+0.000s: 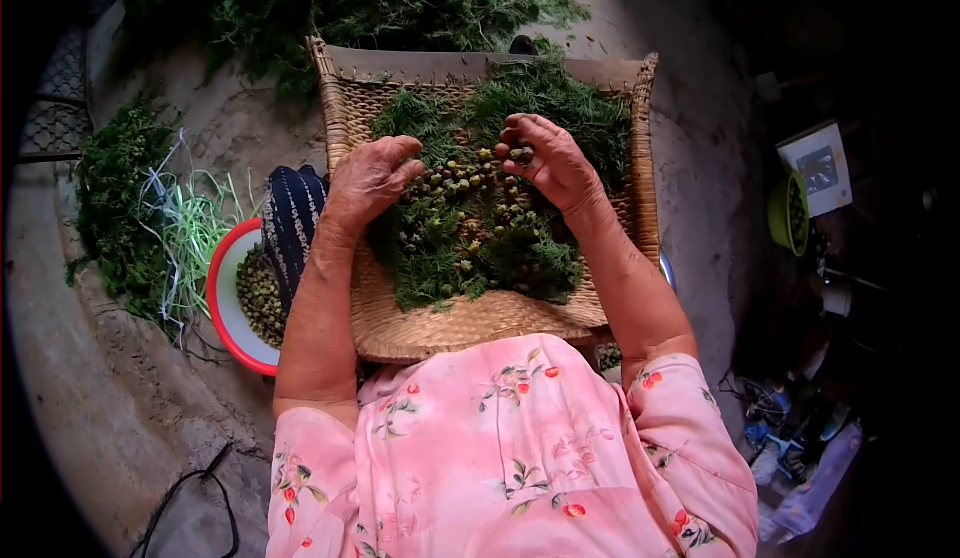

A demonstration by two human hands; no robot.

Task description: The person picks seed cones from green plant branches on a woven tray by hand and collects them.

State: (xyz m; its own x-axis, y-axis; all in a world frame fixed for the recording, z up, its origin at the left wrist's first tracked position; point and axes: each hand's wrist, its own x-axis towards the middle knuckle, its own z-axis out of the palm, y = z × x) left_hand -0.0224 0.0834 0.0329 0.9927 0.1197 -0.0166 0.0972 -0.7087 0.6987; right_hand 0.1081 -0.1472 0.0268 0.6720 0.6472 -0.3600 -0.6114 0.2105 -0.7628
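Observation:
A woven wicker tray lies in front of my lap, holding green feathery sprigs and a scatter of small round green-brown cones. My left hand hovers over the tray's left side, palm down. Its fingers are loosely bent, and a gap shows between thumb and forefinger with nothing seen in it. Over the right half, my right hand has its fingers curled around a few cones near the thumb. The sprigs lie beneath and beyond both hands.
A red-rimmed white basin of cones stands left of the tray, partly under a dark patterned cloth. Branches pile up beyond the tray. Pale plastic strings lie at left. A green bowl is at right.

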